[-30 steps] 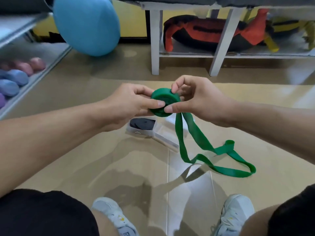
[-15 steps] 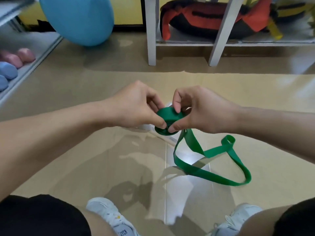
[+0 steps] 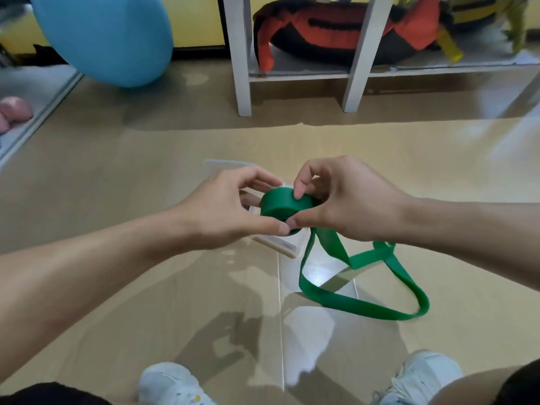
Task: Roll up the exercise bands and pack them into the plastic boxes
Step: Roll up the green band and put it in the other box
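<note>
— While you are winding it, the green band (image 3: 280, 207) is sitting as a thick coil between your two hands, held up over the middle of the floor. Compared with a second ago, the coil is looking fatter and the loose tail (image 3: 362, 305) trailing onto the floor at your right is looking shorter, so the rolling is moving along, though I judge a good stretch is still waiting to be wound.

— And the fingers?

— Your left hand (image 3: 230, 211) is pinching the coil from its side, thumb tip pressing at the lower edge; your right hand (image 3: 344, 200) is pinching it too, forefinger on top and thumb underneath, feeding the tail in.

— What is lying around it?

— You are holding the coil right above a clear plastic box (image 3: 277, 247), which is mostly hiding behind your hands; a second earlier a dark rolled band was showing inside it, but now I cannot tell. Farther off, a blue ball (image 3: 108, 36) is resting by the far left edge of the floor, and a white shelf (image 3: 298, 76) holding a red and black bag (image 3: 330, 27) is standing along the far edge. Your shoes (image 3: 172, 384) are showing at the near edge. The tail is looping over itself, so a twist could be working into the roll.
</note>
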